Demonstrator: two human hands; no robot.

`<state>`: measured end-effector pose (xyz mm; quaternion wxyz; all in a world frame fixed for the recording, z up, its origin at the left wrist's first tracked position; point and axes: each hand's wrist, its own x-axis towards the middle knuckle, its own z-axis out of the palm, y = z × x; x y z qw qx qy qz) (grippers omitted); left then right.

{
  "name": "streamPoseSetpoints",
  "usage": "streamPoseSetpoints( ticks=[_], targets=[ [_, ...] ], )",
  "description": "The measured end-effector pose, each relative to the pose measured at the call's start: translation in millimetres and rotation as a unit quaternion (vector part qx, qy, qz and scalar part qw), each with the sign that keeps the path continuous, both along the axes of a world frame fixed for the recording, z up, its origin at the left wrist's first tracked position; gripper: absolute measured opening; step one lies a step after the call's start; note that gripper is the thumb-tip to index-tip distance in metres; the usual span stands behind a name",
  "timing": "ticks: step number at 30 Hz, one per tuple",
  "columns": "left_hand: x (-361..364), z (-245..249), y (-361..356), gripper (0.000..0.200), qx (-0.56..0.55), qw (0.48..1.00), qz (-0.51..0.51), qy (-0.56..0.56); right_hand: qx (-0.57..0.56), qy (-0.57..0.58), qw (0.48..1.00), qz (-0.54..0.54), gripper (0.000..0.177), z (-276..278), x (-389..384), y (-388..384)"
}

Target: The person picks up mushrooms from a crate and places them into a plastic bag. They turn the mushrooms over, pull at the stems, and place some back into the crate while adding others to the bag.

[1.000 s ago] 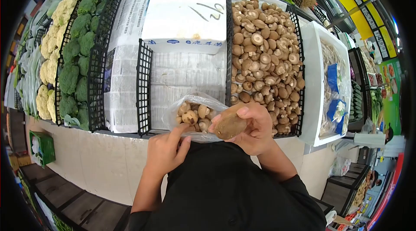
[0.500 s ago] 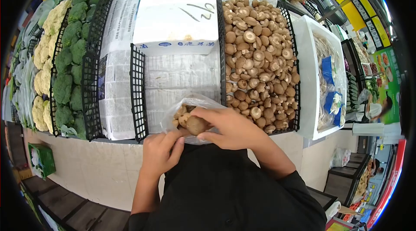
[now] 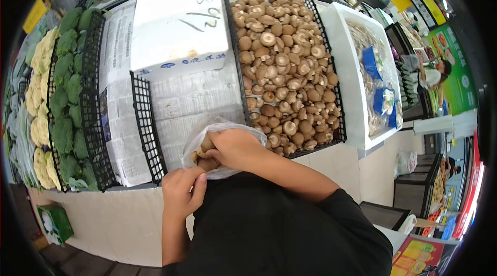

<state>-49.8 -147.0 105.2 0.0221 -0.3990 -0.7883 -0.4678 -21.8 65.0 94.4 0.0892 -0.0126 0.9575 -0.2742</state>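
Observation:
A clear plastic bag with several brown mushrooms in it is held open low in the middle. My left hand pinches the bag's near left edge, fingers closed. My right hand reaches into the bag's mouth, its fingers curled beside a mushroom; the fingertips are partly hidden, and whether they grip it is not clear. Right of the bag, a black crate holds a heap of loose mushrooms.
A white foam box with handwritten digits stands on the paper-lined display. Broccoli and cauliflower lie at the left. A white tray with packaged goods is at the right. A person is farther off.
My right hand has gone deeper into the bag; the mushroom at its fingertips is now down inside. The view has shifted and turned slightly.

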Motion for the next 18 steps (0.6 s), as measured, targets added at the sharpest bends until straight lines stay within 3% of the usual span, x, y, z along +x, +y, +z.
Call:
streamPoseSetpoints(
  ticks=[6,7,9,11,12,15,18],
  targets=[
    [0,-3,8,0.009,0.074,0.995,0.048,-0.039,-0.007,0.076,0.997,-0.017,0.041,6,21,2],
    [1,-4,9,0.011,0.096,0.992,0.068,-0.055,-0.054,0.076,0.995,-0.024,0.041,26,26,8],
    [3,-11,4,0.028,0.135,0.973,0.092,-0.161,-0.149,0.075,0.985,-0.036,0.04,77,43,30],
    [3,-8,8,0.037,0.204,0.943,0.12,-0.232,-0.141,0.067,0.98,-0.123,0.034,85,54,61],
    [0,-8,6,0.044,0.192,0.944,0.11,-0.246,-0.093,0.102,0.974,-0.179,0.031,76,54,80],
    [-6,-4,12,0.041,0.192,0.95,0.108,-0.219,-0.019,0.172,0.923,-0.345,0.029,11,58,146],
    [-9,-4,16,0.04,0.187,0.951,0.115,-0.216,0.077,0.16,0.902,-0.394,0.031,-45,66,183]
  ],
)
